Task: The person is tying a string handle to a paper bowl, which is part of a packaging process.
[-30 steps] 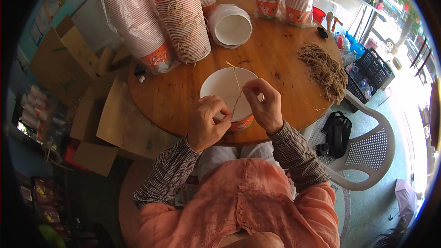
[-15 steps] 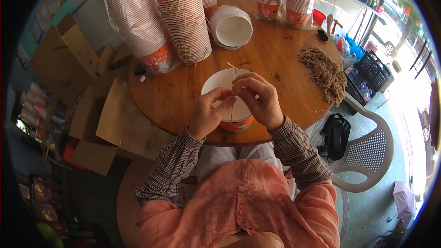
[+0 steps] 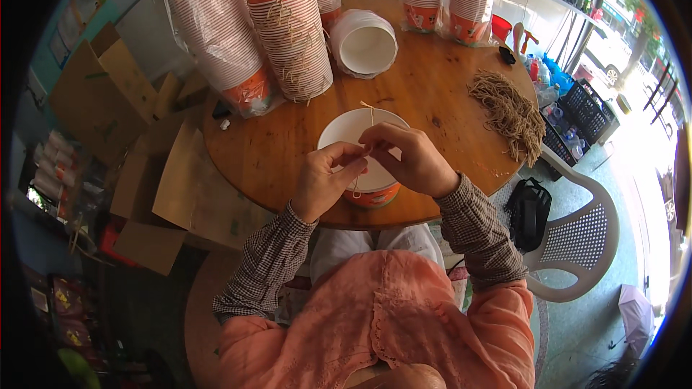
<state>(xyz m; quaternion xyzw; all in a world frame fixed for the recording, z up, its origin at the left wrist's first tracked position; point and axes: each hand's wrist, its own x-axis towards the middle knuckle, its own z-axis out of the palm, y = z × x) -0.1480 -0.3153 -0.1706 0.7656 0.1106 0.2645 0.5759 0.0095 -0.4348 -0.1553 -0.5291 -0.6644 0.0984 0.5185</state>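
On the table in front of me stands an orange-and-white paper bucket (image 3: 342, 132), upright with its mouth facing up. A thin tan cord (image 3: 371, 110) sticks up at its far rim and runs toward my fingers; a small loop of it hangs by the near rim. Over the bucket's mouth, my left hand (image 3: 326, 176) pinches the cord between thumb and fingers. My right hand (image 3: 412, 160) is closed in a pinch on it too, its fingertips meeting the left ones. The exact crossing of the cord is hidden by the fingers.
Tall stacks of paper buckets (image 3: 292, 47) rise at the back left, several wrapped in plastic. A wrapped stack (image 3: 367, 50) lies on its side. A heap of tan cords (image 3: 508, 115) rests at the table's right. Cardboard boxes (image 3: 176, 180) are left; a plastic chair (image 3: 584, 238) is right.
My right hand has shifted slightly right and down, its wrist turning outward. My left hand has moved a little left and down. The fingertips still meet at the cord.
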